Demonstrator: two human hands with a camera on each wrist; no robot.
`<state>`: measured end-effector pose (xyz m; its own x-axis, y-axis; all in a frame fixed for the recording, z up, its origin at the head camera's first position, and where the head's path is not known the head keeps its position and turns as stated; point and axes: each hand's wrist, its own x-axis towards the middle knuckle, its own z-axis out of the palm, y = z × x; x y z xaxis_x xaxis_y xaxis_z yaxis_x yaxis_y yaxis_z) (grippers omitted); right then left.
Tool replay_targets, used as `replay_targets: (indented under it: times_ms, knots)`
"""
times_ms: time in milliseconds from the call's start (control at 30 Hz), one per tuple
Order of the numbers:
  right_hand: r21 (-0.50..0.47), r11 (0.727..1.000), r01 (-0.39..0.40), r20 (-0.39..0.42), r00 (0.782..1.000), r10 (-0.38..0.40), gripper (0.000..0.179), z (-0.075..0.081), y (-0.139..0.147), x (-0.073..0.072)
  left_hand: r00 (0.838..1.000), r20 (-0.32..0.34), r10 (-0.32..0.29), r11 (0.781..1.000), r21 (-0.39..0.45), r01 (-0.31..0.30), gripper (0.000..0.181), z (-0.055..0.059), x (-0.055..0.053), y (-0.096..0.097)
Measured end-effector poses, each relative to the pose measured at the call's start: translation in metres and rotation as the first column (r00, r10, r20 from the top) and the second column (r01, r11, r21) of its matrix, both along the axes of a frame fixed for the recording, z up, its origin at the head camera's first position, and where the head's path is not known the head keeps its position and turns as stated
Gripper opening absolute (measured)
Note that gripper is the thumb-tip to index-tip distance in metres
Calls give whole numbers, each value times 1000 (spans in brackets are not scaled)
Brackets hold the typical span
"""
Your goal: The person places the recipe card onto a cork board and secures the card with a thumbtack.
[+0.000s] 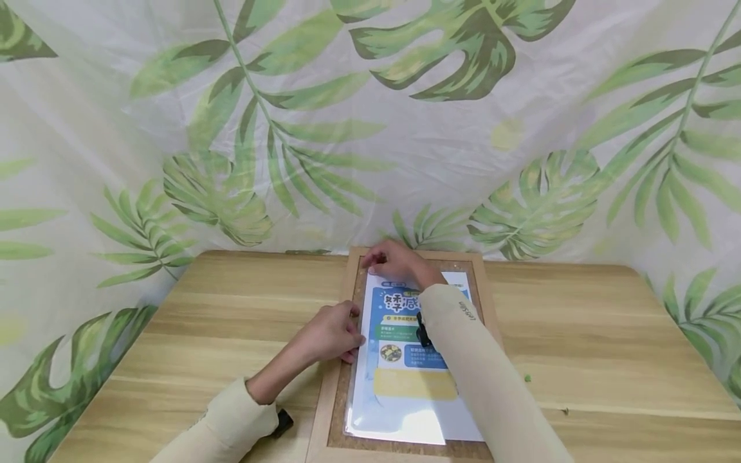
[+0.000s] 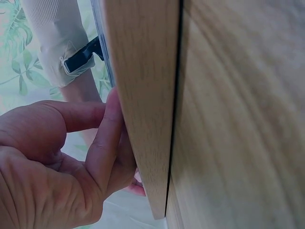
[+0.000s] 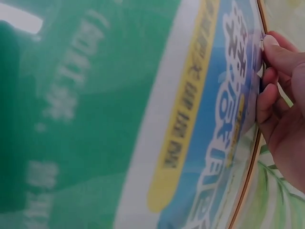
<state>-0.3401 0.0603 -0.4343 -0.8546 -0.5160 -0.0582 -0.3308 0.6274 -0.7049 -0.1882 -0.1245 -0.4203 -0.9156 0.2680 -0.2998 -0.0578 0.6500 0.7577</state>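
Note:
A laminated poster (image 1: 417, 384) with blue, green and yellow print lies on a wood-framed cork board (image 1: 492, 308). My right hand (image 1: 399, 262) reaches across to its upper left corner. Thumb and index fingertips pinch there, and in the right wrist view this hand (image 3: 283, 90) has its other fingers curled by the board's top edge. Midway down the left side, my left hand (image 1: 329, 331) holds the poster's edge between thumb and fingers. In the left wrist view the left hand (image 2: 71, 152) is up against the frame's side. The right forearm hides part of the poster.
The board lies on a wood-grain table (image 1: 579, 328), its top end near the leaf-printed cloth (image 1: 324, 128) behind. Small green bits (image 1: 527, 378) lie on the table to the right. Light glares off the poster's lower part.

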Motion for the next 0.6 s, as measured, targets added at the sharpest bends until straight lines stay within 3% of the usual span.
replay_targets:
  times_ms: [400, 600]
  knots:
    - [199, 974, -110, -111, 985, 133, 22, 9, -6, -12, 1000, -3, 1, 1000, 1, -1, 49, 2, 0, 1]
    - [225, 969, -105, -126, 983, 136, 19, 9, -7, -15, 1000, -10, -1, 1000, 0, 1, 48, -1, 0, 1]
